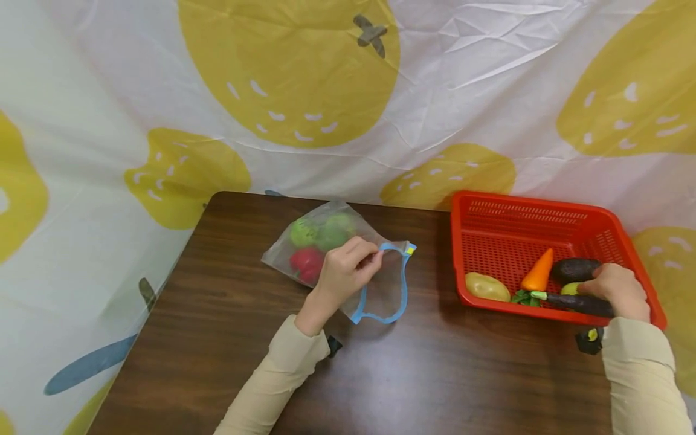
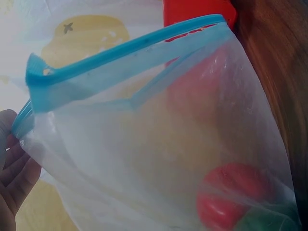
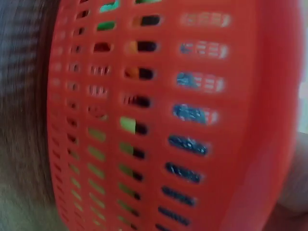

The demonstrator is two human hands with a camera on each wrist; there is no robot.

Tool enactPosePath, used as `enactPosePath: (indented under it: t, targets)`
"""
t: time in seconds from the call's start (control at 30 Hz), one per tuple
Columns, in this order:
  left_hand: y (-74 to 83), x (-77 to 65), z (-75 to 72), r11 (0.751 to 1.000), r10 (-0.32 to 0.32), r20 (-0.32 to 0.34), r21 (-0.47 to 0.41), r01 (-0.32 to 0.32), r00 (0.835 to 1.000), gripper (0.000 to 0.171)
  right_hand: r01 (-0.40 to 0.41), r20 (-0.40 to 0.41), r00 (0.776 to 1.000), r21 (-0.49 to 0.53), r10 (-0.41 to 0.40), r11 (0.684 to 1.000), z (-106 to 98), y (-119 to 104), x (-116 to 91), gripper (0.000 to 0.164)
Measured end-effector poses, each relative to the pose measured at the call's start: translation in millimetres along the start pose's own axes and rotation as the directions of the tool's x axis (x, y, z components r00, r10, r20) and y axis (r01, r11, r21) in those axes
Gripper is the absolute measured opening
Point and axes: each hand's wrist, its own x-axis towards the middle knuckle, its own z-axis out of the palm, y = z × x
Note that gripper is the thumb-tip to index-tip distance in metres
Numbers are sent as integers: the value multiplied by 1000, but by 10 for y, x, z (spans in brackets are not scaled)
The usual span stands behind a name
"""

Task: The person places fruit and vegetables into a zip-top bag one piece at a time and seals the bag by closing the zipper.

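Bag point(image 1: 404, 284) lies on the surface point(image 1: 217, 338), pinched by the left hand point(image 1: 348, 269); lifting that edge should hold it wide. Inside are 2 green pieces point(image 1: 336, 232) and a red piece point(image 1: 307, 263). The right hand point(image 1: 622, 293) is in the basket point(image 1: 455, 248), above the eggplant point(image 1: 579, 303), near carrot point(image 1: 538, 272); its grip I cannot tell.

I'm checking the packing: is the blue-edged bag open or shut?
The bag is open: its blue rim spreads into a loop, and the left hand pinches its edge.
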Motion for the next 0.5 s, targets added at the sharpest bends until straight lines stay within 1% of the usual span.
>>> enactPosePath:
  t: [0.03, 0.1, 0.17, 0.27, 0.33, 0.4, 0.47, 0.5]
  targets:
    - [0, -1, 2, 1000, -2, 1, -3, 2, 1000, 6, 3, -9, 1000, 1, -3, 1000, 4, 14, -5, 35]
    - [-4, -4, 4, 1000, -3, 0, -2, 3, 1000, 6, -13, -22, 1000, -13, 12, 1000, 12, 32, -7, 37]
    - [-6, -7, 5, 1000, -2, -1, -1, 2, 1000, 6, -45, -22, 999, -42, 44, 998, 21, 34, 8, 44]
    - [-8, -10, 6, 1000, -3, 0, 1, 3, 1000, 6, -106, -6, 994, -77, 106, 991, 42, 26, 40, 59]
    - [-6, -9, 5, 1000, -8, 4, -2, 8, 1000, 6, -110, 11, 994, -75, 111, 991, 51, 38, 61, 61]
    - [-2, -6, 2, 1000, -15, 7, -6, 15, 1000, 6, -66, 7, 998, -52, 67, 996, 61, 68, 74, 58]
    - [7, 0, 8, 1000, -18, 8, -13, 18, 1000, 6, 30, -23, 999, -32, -30, 999, 69, 119, 81, 57]
    - [8, 0, 13, 1000, -19, 7, -15, 19, 1000, 6, 84, -46, 995, -26, -85, 996, 77, 146, 86, 57]
